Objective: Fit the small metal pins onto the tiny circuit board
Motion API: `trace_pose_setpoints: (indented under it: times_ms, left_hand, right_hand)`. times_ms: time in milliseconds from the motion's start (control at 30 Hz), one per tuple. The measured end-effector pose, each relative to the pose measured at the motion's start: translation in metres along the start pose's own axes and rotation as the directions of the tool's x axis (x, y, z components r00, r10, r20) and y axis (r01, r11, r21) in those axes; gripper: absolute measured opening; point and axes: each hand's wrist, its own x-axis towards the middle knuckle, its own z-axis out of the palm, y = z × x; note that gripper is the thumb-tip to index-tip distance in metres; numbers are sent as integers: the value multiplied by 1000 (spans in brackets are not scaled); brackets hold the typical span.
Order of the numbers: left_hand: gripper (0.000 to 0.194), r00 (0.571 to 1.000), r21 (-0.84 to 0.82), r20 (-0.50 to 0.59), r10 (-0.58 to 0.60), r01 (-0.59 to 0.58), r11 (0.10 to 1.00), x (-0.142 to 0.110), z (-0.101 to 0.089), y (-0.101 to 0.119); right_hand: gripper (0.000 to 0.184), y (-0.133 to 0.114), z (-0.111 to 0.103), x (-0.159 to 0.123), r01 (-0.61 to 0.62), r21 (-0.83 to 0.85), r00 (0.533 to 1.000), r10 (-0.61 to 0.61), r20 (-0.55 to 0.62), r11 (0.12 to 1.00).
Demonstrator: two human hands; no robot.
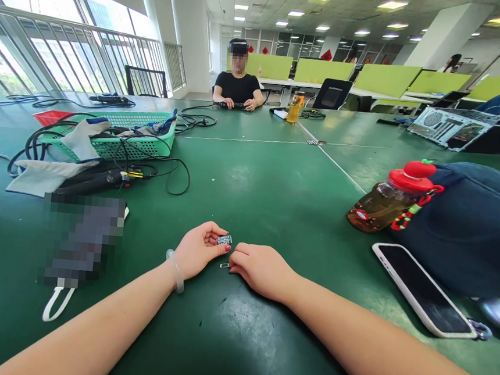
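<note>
My left hand (199,252), with a pale bangle (175,271) at the wrist, is closed on a small circuit board (224,240) held between thumb and fingers. Close beside it, low over the table, my right hand (264,270) is closed in a pinch. From its fingertips sticks out a small, pale, flat piece (224,265) with a frame-like outline; its kind is too small to make out. The board and the piece are apart from each other. Under both hands is the green tabletop (237,332).
On the left are a green basket (148,146) of cables and gloves, and a blurred dark item with a white strap (56,305). To the right lie a phone (427,290), a red-lidded bottle (375,201) and a dark blue bag (478,225). A person (237,84) sits opposite.
</note>
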Motion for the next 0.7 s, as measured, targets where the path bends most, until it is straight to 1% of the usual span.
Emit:
trace_pose_setpoints:
  times_ms: [267, 500, 567, 600, 700]
  left_hand:
    - [26, 1000, -13, -10, -4, 4, 1000, -1, 0, 3]
    - [27, 1000, -5, -5, -4, 4, 1000, 1, 0, 0]
    - [27, 1000, 12, -3, 0, 0, 1000, 1, 0, -1]
    - [27, 1000, 28, -2, 4, -4, 1000, 0, 0, -1]
    - [27, 999, 94, 36, 14, -18, 995, -3, 2, 1]
  right_hand:
    - [22, -2, 1, 1, 36, -89, 999, -34, 18, 995]
    - [22, -2, -1, 1, 69, -121, 997, -65, 35, 990]
    - [20, -2, -3, 0, 72, -89, 997, -72, -1, 993]
    - [19, -3, -4, -1, 58, -64, 997, -61, -42, 996]
    - [17, -1, -5, -3, -27, 27, 976, 32, -217, 999]
